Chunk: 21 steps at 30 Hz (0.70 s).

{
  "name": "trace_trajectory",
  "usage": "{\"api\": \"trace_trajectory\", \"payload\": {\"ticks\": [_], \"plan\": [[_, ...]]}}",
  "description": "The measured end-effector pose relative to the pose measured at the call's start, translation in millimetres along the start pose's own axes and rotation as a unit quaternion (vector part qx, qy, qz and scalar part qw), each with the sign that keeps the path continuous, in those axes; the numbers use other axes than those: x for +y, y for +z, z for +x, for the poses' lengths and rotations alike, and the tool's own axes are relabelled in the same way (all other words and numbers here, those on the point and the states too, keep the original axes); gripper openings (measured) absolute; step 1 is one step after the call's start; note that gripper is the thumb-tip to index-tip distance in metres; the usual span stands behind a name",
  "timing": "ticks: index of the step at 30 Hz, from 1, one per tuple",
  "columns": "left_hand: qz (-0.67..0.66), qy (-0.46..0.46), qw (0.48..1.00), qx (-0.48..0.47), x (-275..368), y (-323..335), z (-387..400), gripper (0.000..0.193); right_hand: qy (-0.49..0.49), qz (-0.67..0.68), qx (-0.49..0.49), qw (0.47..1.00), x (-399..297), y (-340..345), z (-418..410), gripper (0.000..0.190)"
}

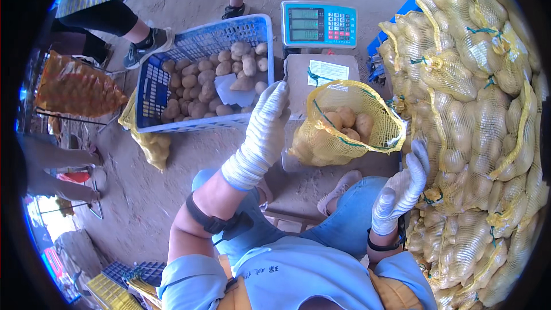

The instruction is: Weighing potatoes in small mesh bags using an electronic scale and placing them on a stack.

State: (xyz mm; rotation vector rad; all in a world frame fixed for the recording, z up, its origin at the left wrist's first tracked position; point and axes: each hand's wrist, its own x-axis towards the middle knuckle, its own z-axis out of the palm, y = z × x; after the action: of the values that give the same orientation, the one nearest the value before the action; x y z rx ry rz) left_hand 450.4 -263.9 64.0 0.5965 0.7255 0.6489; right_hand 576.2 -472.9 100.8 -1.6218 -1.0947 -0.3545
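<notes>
An open yellow mesh bag point(331, 150) with a green drawstring stands on the platform of a digital scale, several potatoes point(345, 121) showing inside. My left hand point(269, 131), in a whitish knit glove, is raised between the bag and a blue plastic crate point(206, 125); its palm side is turned away, and I see nothing held. Potatoes point(206, 77) and a pale sheet point(233, 89) lie in the crate. To the right of the bag, my gloved right hand point(402, 187) is held with its fingers apart, empty. The scale's display panel point(319, 24) stands beyond the platform.
Filled mesh sacks of potatoes point(465, 137) are stacked high along the right. People's legs point(116, 21) are close behind the crate, one shoe against its rim. At the left hangs an orange mesh bag point(79, 88); plastic crates point(114, 290) sit at the lower left.
</notes>
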Motion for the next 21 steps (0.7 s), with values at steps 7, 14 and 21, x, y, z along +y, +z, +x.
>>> {"api": "trace_trajectory", "payload": {"ticks": [7,14,21], "plan": [[0.032,-0.010,0.999,-0.006,1,4,0,0.048,-0.043,0.023,-0.008,0.999,0,9,-2,0.057],[0.208,0.120,0.969,0.062,-18,30,10,0.047,-0.071,0.031,-0.162,0.984,-16,12,6,0.040],[0.354,-0.076,0.909,-0.207,-30,30,-14,0.023,0.197,0.125,-0.161,0.959,-11,25,93,0.015]]}}
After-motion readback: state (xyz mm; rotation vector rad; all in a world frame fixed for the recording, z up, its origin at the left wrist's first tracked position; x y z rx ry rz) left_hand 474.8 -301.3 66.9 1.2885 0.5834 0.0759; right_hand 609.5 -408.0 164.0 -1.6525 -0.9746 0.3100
